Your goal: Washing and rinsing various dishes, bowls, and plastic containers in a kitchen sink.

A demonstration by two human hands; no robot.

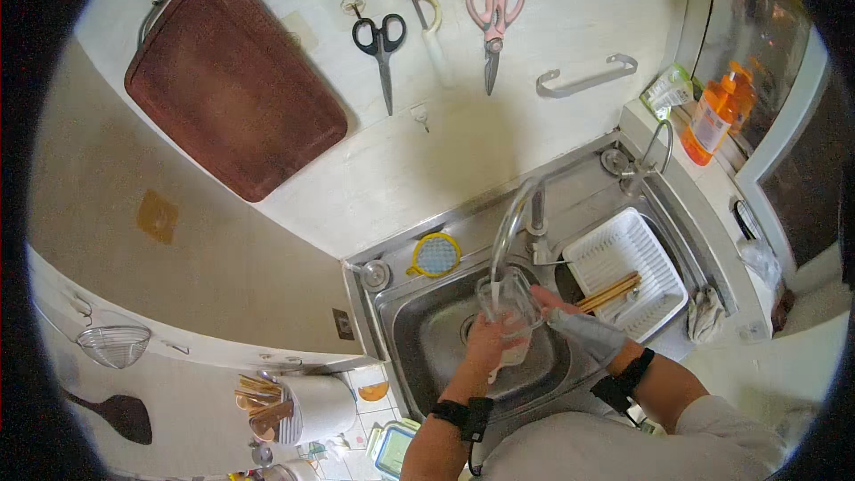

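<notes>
Over the left basin of the stainless steel sink (pixel 427 361), my left hand (pixel 485 342) holds a clear container (pixel 511 290), glass or plastic, from below and its near side. My right hand (pixel 551 302) is at the container's right side, its fingers against the wall. Directly above is the mouth of the curved metal faucet (pixel 511 220), and water seems to run from it into the container. Something pale hangs below the container; I cannot tell whether it is water or suds. A grey, blurred covering (pixel 591 334) lies over my right wrist.
Right of the basin, a white dish rack (pixel 658 274) holds wooden chopsticks (pixel 609 292). A yellow-rimmed strainer (pixel 435 255) lies on the sink's back ledge. An orange pump bottle (pixel 709 121) and a cloth (pixel 706 315) sit to the right. A lidded container (pixel 394 449) stands on the left counter.
</notes>
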